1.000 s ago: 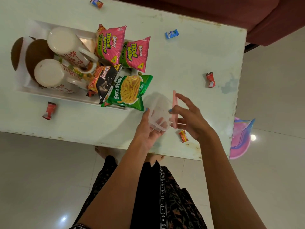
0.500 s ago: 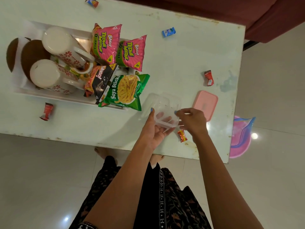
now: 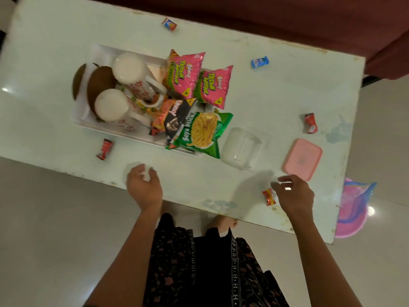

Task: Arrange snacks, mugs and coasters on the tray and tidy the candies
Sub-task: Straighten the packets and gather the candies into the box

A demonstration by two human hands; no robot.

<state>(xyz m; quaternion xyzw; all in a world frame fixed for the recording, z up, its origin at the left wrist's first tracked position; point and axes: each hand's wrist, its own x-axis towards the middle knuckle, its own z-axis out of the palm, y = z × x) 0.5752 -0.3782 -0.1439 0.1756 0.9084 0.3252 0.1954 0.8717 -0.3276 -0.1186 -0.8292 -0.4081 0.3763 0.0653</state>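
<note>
A white tray [image 3: 132, 137] on the table holds two floral mugs [image 3: 130, 72] [image 3: 111, 106], brown coasters [image 3: 99, 83] and several snack packets, among them a green Soya Sticks bag [image 3: 201, 134]. To the tray's right stands a clear container [image 3: 241, 147], and its pink lid [image 3: 302, 159] lies beside it. Loose candies lie on the table: red [image 3: 104, 149], red [image 3: 311, 122], blue [image 3: 260, 62], orange-blue [image 3: 169, 24]. My right hand [image 3: 294, 196] hovers with its fingertips next to an orange-red candy [image 3: 269, 197], holding nothing. Near the front edge, my left hand [image 3: 143, 187] is loosely curled and empty.
The pale table [image 3: 265, 96] ends close to my legs. A maroon sofa [image 3: 287, 18] runs along its far side. On the floor at the right sits a pink basin [image 3: 352, 209].
My left hand let go of the clear container and swung left toward the table's front edge. My right hand drew back from the container to the orange-red candy. The container now stands alone.
</note>
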